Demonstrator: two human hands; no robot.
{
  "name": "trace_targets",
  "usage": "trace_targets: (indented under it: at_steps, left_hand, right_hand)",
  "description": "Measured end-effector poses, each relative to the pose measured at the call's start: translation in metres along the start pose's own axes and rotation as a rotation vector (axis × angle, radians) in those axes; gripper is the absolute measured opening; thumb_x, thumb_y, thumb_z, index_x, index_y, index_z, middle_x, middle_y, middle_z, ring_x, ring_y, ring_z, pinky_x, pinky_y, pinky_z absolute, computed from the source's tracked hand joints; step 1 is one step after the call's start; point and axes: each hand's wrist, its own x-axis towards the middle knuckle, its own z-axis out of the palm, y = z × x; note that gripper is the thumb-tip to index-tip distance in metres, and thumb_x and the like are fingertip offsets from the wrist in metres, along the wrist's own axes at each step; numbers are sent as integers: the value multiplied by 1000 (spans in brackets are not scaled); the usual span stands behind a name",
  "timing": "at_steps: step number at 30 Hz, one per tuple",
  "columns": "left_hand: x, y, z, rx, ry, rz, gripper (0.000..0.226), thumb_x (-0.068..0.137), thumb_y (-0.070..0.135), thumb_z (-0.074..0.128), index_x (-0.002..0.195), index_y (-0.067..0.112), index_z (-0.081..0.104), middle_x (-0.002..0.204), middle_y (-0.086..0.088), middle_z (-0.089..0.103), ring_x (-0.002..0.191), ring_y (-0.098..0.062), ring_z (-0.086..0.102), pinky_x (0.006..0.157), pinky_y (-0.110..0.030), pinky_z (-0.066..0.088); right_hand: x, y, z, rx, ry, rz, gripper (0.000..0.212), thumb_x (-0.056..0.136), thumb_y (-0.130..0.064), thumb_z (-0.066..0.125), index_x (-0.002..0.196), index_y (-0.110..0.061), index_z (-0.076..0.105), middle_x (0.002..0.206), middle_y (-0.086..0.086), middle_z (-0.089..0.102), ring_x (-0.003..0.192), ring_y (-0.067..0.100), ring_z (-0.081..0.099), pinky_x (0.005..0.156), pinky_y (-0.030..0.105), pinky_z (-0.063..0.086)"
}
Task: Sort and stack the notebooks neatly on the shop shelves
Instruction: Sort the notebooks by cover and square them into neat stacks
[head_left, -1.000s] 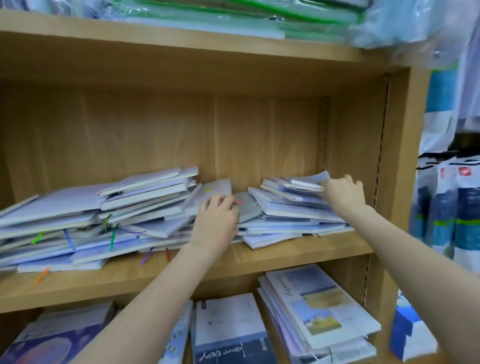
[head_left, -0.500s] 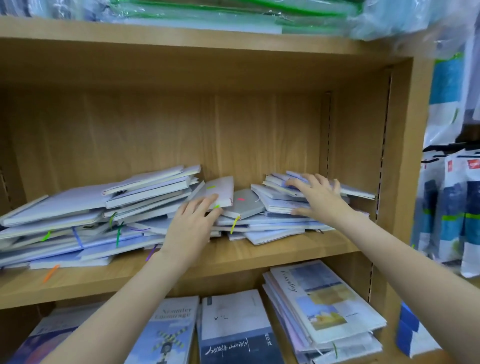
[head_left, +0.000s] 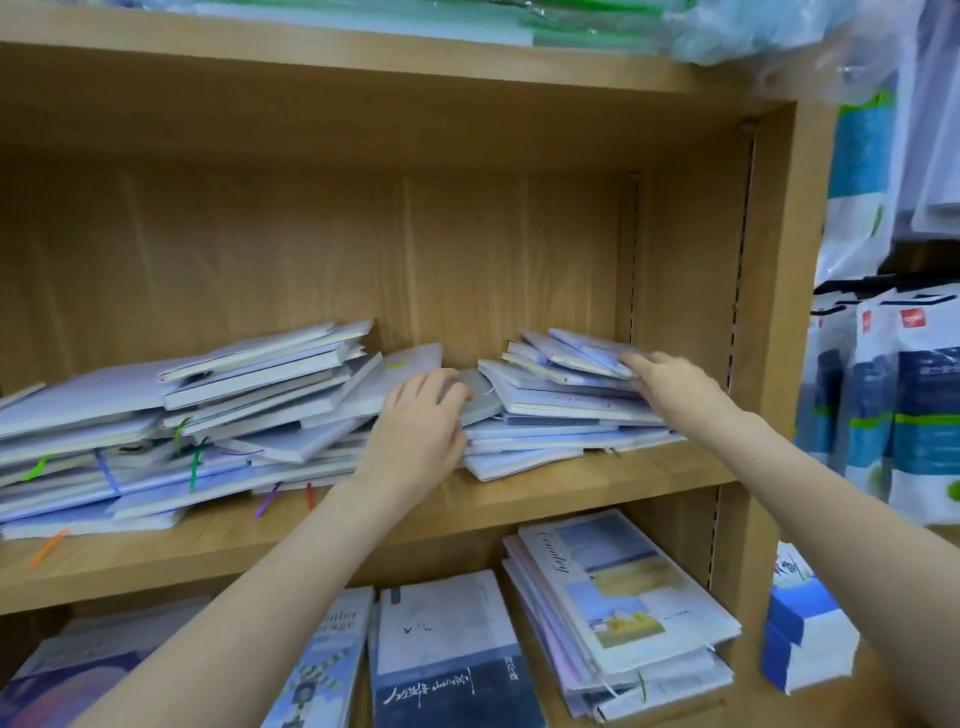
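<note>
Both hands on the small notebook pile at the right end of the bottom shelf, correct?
Wrong shelf. The head view shows the left hand and right hand on the small notebook pile at the right end of the middle shelf, not the bottom one.

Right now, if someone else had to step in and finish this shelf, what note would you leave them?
Left hand: fingers curled on a grey notebook in the gap between the piles.
Right hand: fingers laid against the top of the right pile, apparently steadying it.
Left pile: sprawling and crooked on the middle shelf.
Done: nothing is squared up yet.
Left: sort both piles, align edges, stack neatly.
</note>
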Motion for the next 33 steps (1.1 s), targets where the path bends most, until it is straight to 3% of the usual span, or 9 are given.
trace_targets:
  at_steps: [4,8,13,16,19,21,23,29,33]
  left_hand:
    - [34,24,15,7,-15,42,37,70,18,38,90,7,67,85,-6,66,79,-27,64,75,-29,34]
    - [58,46,34,-72,-263,-118,41,90,24,49,129,9,48,122,-9,58,113,-28,53,91,-34,38]
    - [72,48,49,-320,-365,-397,60,85,30,63,136,15,35,127,-6,55,121,-26,46,94,-32,40]
    - [76,46,50,-372,-361,-426,69,82,28,68,139,17,30,122,2,58,121,-22,45,92,-31,39]
    - [77,44,49,-414,-376,-429,73,80,27,70,140,18,30,119,4,60,120,-19,44,93,-32,40]
    - [77,41,48,-427,-391,-420,75,79,27,72,141,18,29,117,4,60,120,-18,43,95,-33,41]
    - [79,39,47,-412,-427,-381,75,79,30,71,141,19,30,117,5,58,121,-17,41,97,-34,41]
    - [87,32,46,-414,-497,-350,82,75,36,74,141,19,29,109,6,59,118,-18,45,100,-37,39]
    - [95,34,49,-481,-356,-386,70,75,42,72,135,25,41,101,4,57,112,-20,48,98,-40,40]
  right_hand:
    - [17,8,-14,-136,22,-49,38,100,-15,37,138,-23,38,108,11,61,93,32,58,67,35,45]
    - [30,14,-23,92,8,-46,36,98,-32,44,129,-16,54,109,13,65,96,33,60,82,41,51]
    - [44,8,-15,395,2,-73,32,92,-33,56,113,-12,68,98,9,71,80,18,62,74,31,49]
    - [51,-4,-12,518,-62,-114,31,90,-30,61,118,-18,65,118,0,66,109,14,59,92,23,44]
    - [50,0,-14,699,-228,-81,55,84,-34,67,134,-16,50,134,-1,53,122,12,50,100,21,37]
    - [46,4,-14,576,-282,-92,64,81,-34,70,137,-16,45,135,-1,51,123,15,48,99,22,36]
    - [47,6,-12,379,-204,-138,54,85,-27,67,134,-15,50,132,2,55,119,18,50,97,24,37]
    - [53,22,-20,312,383,31,33,93,-10,52,126,-10,57,114,18,64,111,35,50,85,43,45]
    - [55,18,-18,-29,406,5,23,94,-21,51,110,-9,63,104,12,64,104,32,38,70,36,29]
